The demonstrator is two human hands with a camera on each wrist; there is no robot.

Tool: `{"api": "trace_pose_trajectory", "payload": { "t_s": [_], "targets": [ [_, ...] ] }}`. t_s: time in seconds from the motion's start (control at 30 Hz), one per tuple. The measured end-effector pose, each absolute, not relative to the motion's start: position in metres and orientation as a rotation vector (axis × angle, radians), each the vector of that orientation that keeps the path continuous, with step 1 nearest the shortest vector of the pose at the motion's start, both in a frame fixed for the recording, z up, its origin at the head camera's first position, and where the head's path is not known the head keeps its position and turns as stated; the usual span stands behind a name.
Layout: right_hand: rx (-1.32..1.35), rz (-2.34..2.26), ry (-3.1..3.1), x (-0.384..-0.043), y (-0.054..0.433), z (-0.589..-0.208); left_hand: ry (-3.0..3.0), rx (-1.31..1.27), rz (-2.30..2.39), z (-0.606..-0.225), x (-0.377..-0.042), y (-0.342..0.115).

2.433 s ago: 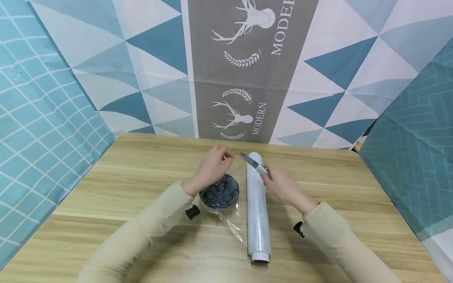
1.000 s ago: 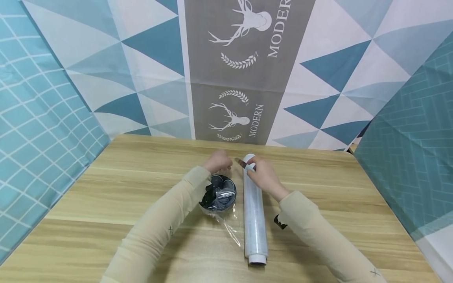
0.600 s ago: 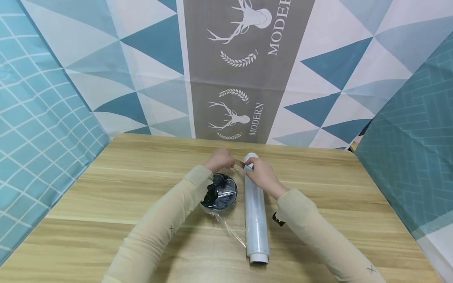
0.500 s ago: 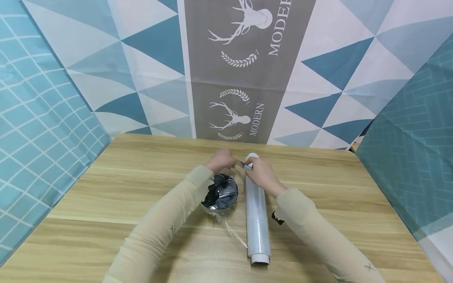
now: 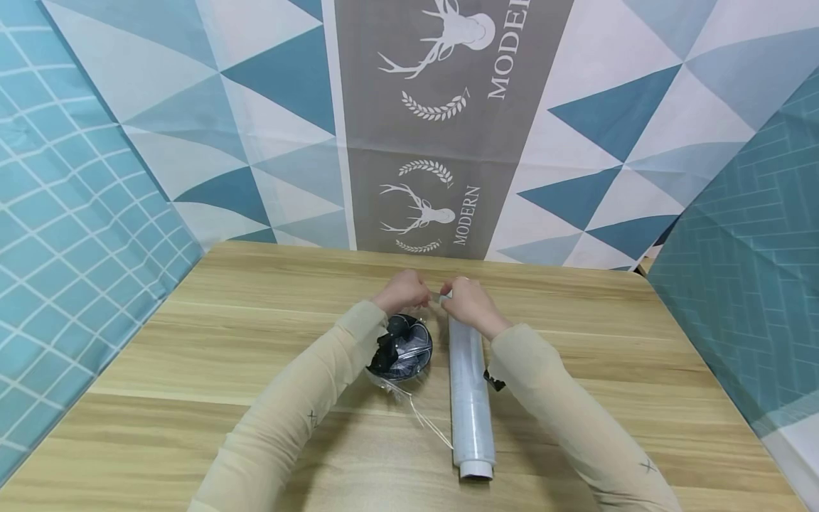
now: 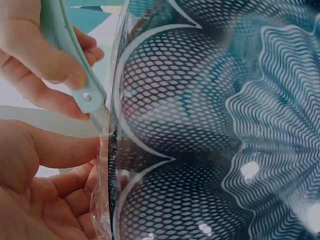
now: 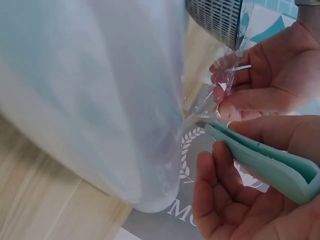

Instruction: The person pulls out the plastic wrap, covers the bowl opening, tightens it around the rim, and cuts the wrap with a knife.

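Observation:
My left hand is just beyond the bowl, pinching the edge of the cling film between thumb and fingers. My right hand, over the far end of the cling film roll, grips a folding knife by its mint-green handle. Its blade points at the film close beside my left thumb and is partly hidden. Dark with pale scalloped patterns, the bowl has clear film stretched over it. My left sleeve covers part of the bowl in the head view.
A light wooden table carries everything. From the bowl to the roll's near end, a thin gathered strand of film runs across the wood. Printed cloth closes off the back and both sides.
My right hand has moved left with the knife, from beside the roll to over its far end, bringing the blade to my left hand. The film between bowl and roll has gathered into a thin strand.

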State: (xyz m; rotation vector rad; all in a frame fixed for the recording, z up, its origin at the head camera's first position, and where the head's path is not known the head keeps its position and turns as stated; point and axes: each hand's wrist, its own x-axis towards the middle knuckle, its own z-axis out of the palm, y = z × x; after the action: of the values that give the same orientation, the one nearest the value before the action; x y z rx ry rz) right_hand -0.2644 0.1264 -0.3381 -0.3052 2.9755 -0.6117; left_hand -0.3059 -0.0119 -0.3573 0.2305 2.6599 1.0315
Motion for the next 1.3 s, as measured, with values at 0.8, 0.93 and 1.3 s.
{"api": "trace_pose_trajectory", "payload": {
  "t_s": [0.8,0.93,1.3],
  "targets": [
    [-0.452,-0.497,2.919,-0.249,0.135,-0.321,2.679,0.214,1.033,-0.353,-0.302,-0.016],
    [-0.419,-0.506,2.928,-0.253,0.132,-0.326,2.668,0.23,1.037,-0.351,-0.3,-0.014],
    [-0.466,-0.49,2.981,-0.253,0.131,-0.335,2.646,0.254,1.08,-0.352,-0.298,-0.015]
  ]
}}
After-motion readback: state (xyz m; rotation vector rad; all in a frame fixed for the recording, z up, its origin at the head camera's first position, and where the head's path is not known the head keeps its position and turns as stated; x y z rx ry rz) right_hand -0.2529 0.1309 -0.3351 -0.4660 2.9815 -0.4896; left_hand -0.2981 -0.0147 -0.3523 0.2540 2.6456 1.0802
